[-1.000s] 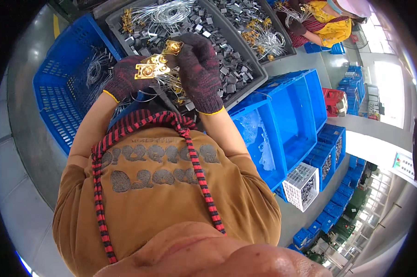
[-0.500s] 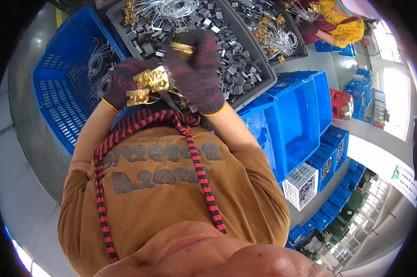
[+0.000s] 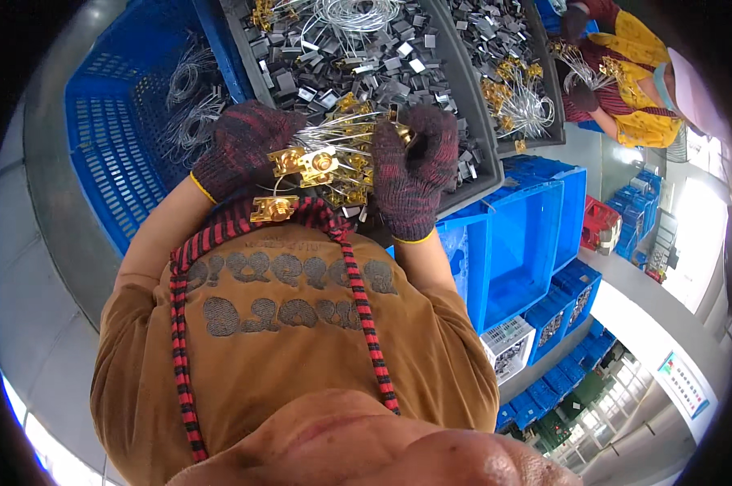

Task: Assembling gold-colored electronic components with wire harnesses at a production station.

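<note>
Both my hands wear dark purple knit gloves with yellow cuffs. My left hand [image 3: 246,150] is closed around a bundle of silvery wires [image 3: 333,134] with gold-coloured metal terminals; several terminals [image 3: 319,165] stick out near its wrist. To its right, my right hand [image 3: 414,174] pinches a small gold metal terminal [image 3: 401,132] between thumb and fingers. Wires run from the left hand toward the right one; whether the pinched terminal belongs to one of them I cannot tell. Beneath and beyond lies a grey tray [image 3: 471,121] of small dark rectangular blocks [image 3: 406,81].
A blue perforated crate [image 3: 98,170] with coiled wires stands at the left. On the right are blue bins [image 3: 516,235] and a white crate [image 3: 507,348]. A second tray [image 3: 536,121] holds more blocks and wires; behind it a person in yellow [image 3: 645,97] handles similar wires.
My right hand has moved right, away from my left, with a gold terminal in its fingers. The bundle's wires now show between the hands. The view has shifted slightly.
</note>
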Demonstrator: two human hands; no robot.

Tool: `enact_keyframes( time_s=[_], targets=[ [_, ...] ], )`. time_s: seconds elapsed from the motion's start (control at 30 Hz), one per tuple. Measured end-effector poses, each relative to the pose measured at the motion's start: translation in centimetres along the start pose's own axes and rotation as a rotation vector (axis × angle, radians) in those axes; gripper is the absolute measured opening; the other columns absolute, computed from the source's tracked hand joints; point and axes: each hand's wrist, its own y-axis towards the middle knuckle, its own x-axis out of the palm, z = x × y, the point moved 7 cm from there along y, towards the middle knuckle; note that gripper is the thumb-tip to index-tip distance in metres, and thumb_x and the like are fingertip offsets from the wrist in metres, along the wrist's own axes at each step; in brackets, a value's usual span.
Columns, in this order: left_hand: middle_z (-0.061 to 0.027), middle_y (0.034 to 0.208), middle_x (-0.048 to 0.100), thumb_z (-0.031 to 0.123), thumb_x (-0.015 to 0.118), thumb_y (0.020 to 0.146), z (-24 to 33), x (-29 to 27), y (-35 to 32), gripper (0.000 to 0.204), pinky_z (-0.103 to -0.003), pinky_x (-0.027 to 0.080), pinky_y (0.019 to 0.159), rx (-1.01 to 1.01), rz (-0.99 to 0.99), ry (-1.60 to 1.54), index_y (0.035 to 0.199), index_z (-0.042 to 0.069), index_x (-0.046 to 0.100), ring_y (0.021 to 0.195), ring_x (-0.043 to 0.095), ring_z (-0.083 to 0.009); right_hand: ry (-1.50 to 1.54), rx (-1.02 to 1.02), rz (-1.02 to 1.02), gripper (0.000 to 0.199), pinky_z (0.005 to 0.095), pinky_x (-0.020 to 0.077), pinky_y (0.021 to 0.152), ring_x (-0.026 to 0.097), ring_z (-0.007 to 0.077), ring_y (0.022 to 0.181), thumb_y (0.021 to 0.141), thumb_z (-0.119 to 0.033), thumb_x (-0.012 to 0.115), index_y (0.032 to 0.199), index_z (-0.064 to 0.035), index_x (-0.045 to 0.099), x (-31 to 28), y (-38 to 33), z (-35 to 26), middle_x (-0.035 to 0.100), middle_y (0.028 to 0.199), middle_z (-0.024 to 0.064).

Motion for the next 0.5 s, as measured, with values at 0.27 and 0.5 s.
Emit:
enact_keyframes(
  time_s=[0.27, 0.5],
  targets=[
    [-0.0066, 0.104, 0.072, 0.029, 0.078, 0.079, -0.1, -0.1, 0.1, 0.041, -0.040, 0.054, 0.084, 0.054, -0.025, 0.209, 0.116, 0.013, 0.074, 0.093, 0.067, -0.0276, 0.176, 0.770, -0.571, 0.022, 0.0279, 0.0485, 0.063, 0.061, 0.0103, 0.071, 0.101, -0.023, 0.061, 0.114, -0.0083, 0.071, -2.7, 1.9, 6.0, 0.069, 0.083, 0.0030],
    [-0.0057, 0.097, 0.070, 0.020, 0.075, 0.087, -1.0, 0.4, 0.5, 0.017, -0.040, 0.055, 0.081, 0.050, 0.017, -0.154, 0.101, 0.012, 0.074, 0.087, 0.066, -0.0272, -0.867, 0.227, -0.672, 0.036, 0.0476, 0.0540, 0.089, 0.070, 0.0382, 0.103, 0.088, -0.028, 0.075, 0.116, -0.0051, 0.070, 0.1, 3.4, 27.4, 0.073, 0.105, 0.0188]
  ],
)
